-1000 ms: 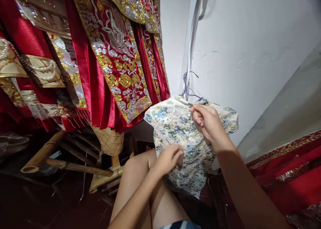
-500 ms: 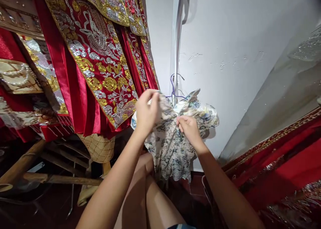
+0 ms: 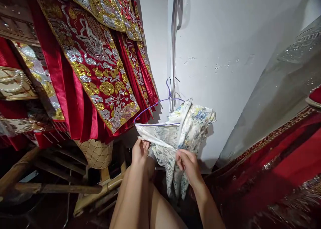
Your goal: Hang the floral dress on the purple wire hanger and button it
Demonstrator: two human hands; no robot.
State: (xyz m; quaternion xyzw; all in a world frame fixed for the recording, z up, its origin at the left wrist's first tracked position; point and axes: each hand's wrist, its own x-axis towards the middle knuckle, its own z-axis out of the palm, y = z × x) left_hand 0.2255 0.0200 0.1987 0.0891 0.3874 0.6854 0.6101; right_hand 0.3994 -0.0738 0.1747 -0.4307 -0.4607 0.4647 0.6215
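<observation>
Shirt (image 3: pixel 197 127): on the hanger (image 3: pixel 170 95) by one shoulder, the hanger's left arm bare
Long axis: roughly vertical, hem down below the hanger
Left hand (image 3: pixel 140 151): fingers at the cloth's edge, grip unclear
Right hand (image 3: pixel 187 162): fingers pinching the front edge, below the hanger

The purple wire hanger (image 3: pixel 170 96) carries the pale floral garment (image 3: pixel 198 123) over its shoulder on the view's right, the opposite sloping shoulder showing bare wire.
</observation>
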